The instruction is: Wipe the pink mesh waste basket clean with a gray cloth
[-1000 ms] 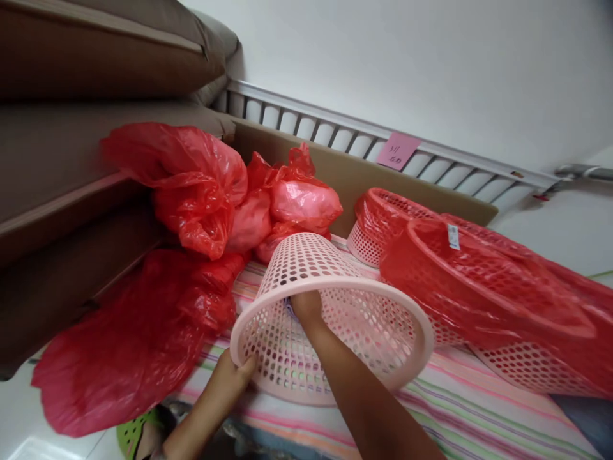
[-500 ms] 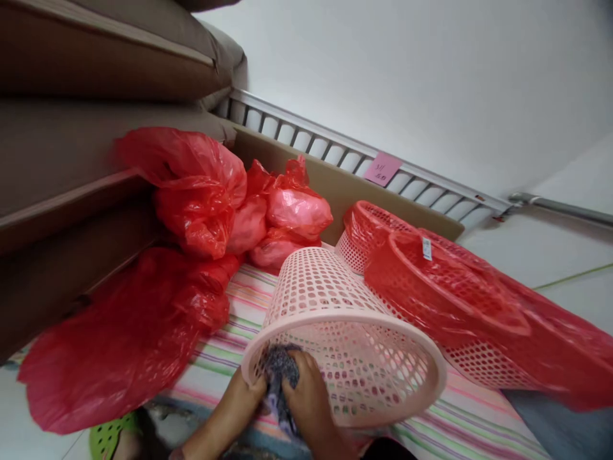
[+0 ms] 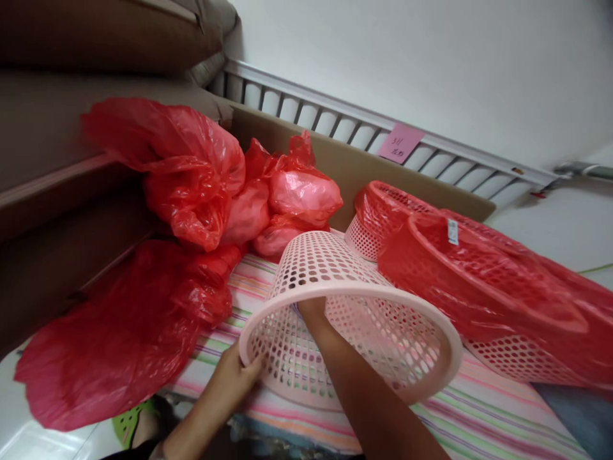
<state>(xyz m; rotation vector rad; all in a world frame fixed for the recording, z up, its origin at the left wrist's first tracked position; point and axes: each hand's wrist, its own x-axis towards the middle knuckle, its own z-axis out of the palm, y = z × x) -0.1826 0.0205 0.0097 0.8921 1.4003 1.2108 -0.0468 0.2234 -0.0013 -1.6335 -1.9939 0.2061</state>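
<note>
A pale pink perforated plastic basket (image 3: 330, 271) lies on its side, its wide mouth facing me. My left hand (image 3: 244, 374) is closed on the left part of its rim, thumb inside. My right hand (image 3: 312, 308) reaches through the mouth deep into the basket, against the upper inner wall. The rim and wall hide most of its fingers. A purplish edge of the cloth (image 3: 297, 312) shows beside that hand; the rest of the cloth is out of sight.
Baskets wrapped in red plastic (image 3: 483, 281) lie at the right. Knotted red bags (image 3: 304, 191) stand at the back, and a loose red bag (image 3: 115, 345) spreads at the left. Stacked brown cushions (image 3: 96, 128) border the left side. Below lies a striped sheet (image 3: 297, 425).
My right hand has moved from the rim into the basket with the cloth. My left hand has let go of the cloth and now grips the rim. The view has shifted slightly.
</note>
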